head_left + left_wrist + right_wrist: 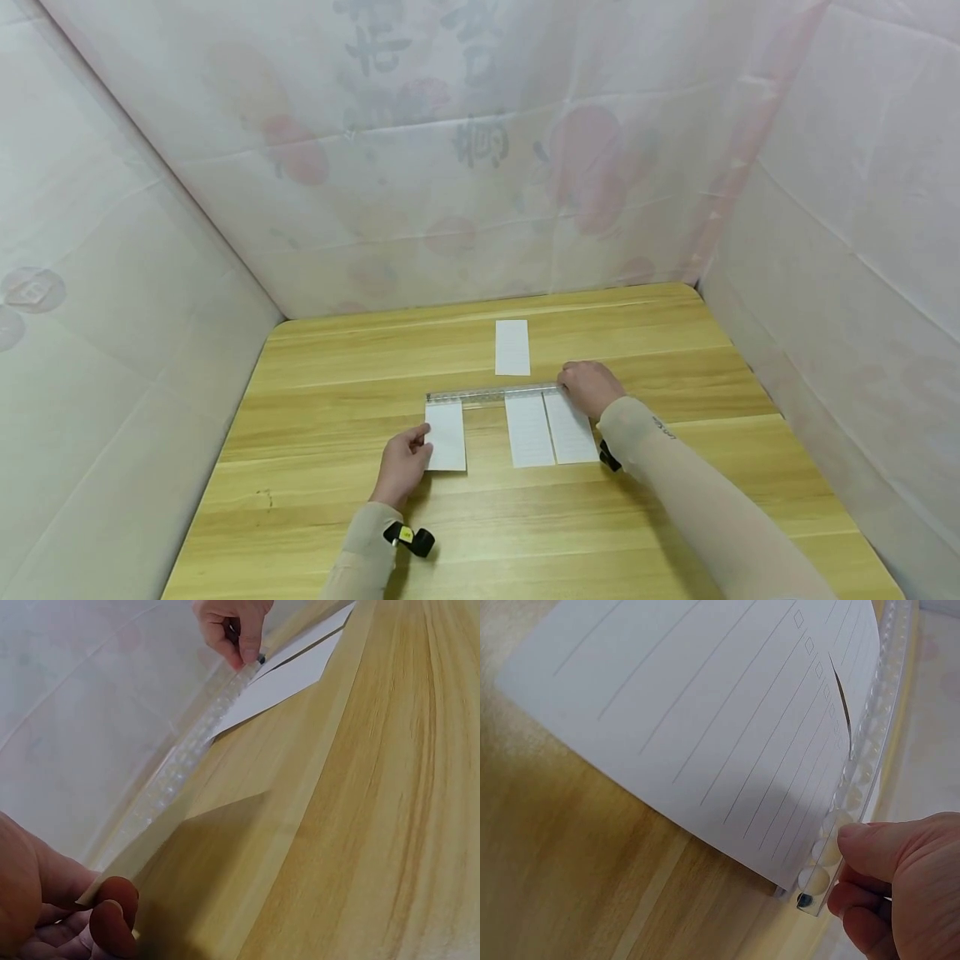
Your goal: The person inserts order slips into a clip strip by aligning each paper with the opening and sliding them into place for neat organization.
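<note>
My left hand (402, 462) pinches the left edge of a small white paper sheet (446, 437) between thumb and fingers. In the left wrist view that sheet (139, 851) is raised at the pinched edge and casts a shadow on the wood. A long clear plastic strip with a row of round loops (825, 847) runs along the top edges of the sheets. My right hand (592, 390) pinches the strip near its right end, thumb on top. Beneath that hand lie two lined sheets, a left one (531, 429) and a right one (572, 429), with a narrow gap between them.
Another white sheet (512, 347) lies farther back on the wooden table (337, 358). Pale printed curtains (420, 208) stand along the back and both sides of the table. A black wrist camera (411, 538) sits on my left sleeve.
</note>
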Demonstrator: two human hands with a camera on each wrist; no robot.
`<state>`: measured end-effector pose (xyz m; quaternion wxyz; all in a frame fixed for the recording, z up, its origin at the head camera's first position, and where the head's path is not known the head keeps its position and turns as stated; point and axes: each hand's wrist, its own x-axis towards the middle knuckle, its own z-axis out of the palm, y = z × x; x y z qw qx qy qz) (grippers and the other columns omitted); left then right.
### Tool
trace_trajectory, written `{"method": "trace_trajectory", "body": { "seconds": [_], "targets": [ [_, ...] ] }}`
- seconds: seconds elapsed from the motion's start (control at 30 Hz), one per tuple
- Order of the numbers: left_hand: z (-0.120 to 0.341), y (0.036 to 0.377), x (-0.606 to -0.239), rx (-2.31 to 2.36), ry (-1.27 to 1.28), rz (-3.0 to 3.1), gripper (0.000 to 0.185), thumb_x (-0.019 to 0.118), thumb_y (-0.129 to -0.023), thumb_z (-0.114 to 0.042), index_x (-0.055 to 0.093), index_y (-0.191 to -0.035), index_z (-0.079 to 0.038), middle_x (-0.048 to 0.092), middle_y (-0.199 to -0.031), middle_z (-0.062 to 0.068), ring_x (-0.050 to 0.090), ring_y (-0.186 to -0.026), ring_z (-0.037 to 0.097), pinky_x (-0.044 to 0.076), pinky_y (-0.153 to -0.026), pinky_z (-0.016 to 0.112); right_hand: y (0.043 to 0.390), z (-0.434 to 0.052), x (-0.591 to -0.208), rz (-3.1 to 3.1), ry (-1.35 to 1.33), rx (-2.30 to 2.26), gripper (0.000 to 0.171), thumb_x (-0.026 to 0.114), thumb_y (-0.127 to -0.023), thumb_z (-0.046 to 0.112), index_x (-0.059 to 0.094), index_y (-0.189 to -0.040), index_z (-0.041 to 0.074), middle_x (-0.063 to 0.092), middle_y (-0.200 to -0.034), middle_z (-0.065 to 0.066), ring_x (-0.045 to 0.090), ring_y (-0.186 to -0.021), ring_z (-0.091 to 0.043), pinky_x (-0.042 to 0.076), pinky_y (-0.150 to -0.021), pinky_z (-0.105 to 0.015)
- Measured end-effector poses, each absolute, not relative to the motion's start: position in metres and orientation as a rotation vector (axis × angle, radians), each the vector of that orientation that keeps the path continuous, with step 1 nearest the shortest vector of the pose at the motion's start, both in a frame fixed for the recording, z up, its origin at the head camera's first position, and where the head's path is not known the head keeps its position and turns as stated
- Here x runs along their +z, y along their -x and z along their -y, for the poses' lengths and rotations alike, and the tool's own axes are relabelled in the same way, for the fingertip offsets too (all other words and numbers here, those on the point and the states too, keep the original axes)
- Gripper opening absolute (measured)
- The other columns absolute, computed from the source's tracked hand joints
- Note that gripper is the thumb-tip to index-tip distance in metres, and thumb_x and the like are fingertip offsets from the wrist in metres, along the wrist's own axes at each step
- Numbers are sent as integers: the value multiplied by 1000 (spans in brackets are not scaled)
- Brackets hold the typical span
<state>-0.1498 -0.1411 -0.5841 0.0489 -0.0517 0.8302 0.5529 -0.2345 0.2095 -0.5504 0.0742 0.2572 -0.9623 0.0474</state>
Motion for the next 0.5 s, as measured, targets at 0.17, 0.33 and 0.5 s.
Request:
{"method": "trace_trajectory", "body": {
  "seconds": [0.17,0.33,0.5],
  "targets": [
    [141,153,-586,1691,163,-2529,38,59,-92,1,56,-130,5,60,-112,13,51,-94,21,47,-74,27,234,-210,-550,2889,-772,146,11,70,-85,3,75,-81,12,67,-80,1,65,-77,-17,54,-71,-33],
    [142,156,-587,1707,139,-2516,39,58,-92,0,54,-131,6,59,-113,15,51,-93,22,47,-71,26,235,-209,-551,2896,-769,137,10,70,-86,4,75,-83,12,67,-82,1,65,-78,-18,54,-72,-34],
    [141,157,-585,1728,165,-2498,44,58,-92,-1,50,-135,6,57,-107,12,49,-88,20,46,-69,25,236,-210,-552,2891,-760,134,13,69,-86,3,75,-81,13,67,-80,1,64,-75,-16,53,-69,-33]
  ]
}}
